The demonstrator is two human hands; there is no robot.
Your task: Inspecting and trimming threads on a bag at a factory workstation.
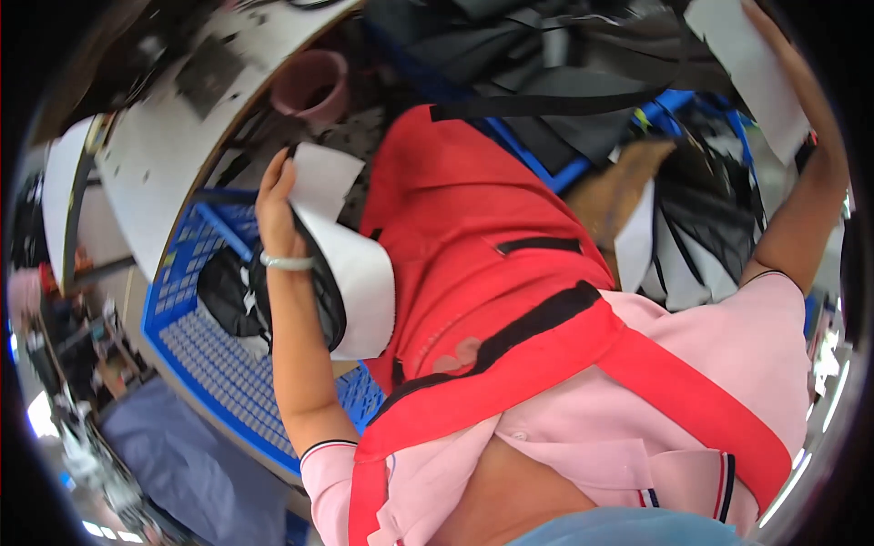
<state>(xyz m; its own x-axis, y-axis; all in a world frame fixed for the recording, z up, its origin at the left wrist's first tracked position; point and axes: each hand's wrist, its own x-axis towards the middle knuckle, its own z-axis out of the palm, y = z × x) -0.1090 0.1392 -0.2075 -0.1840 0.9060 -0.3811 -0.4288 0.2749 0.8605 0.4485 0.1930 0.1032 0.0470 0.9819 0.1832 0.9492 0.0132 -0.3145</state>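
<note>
My left hand (278, 205), with a pale bracelet at the wrist, is closed on a curved white fabric piece (355, 291) with a black edge. This piece hangs over the blue plastic basket (218, 369) and rests against my red apron (473, 209). At the far upper right my right hand (772, 32) is partly cut off by the dark rim. It grips the edge of a white panel (751, 77), its fingers only partly visible. Black fabric pieces (228, 296) lie in the basket beneath my left arm.
A white worktable (155, 173) runs along the left, with a pink bucket (314, 86) beside it. Ahead, a heap of black fabric (564, 55) with a loose black strap (555, 105) fills a blue crate (569, 173). Brown material (628, 191) and more black-and-white pieces (701, 218) lie to the right.
</note>
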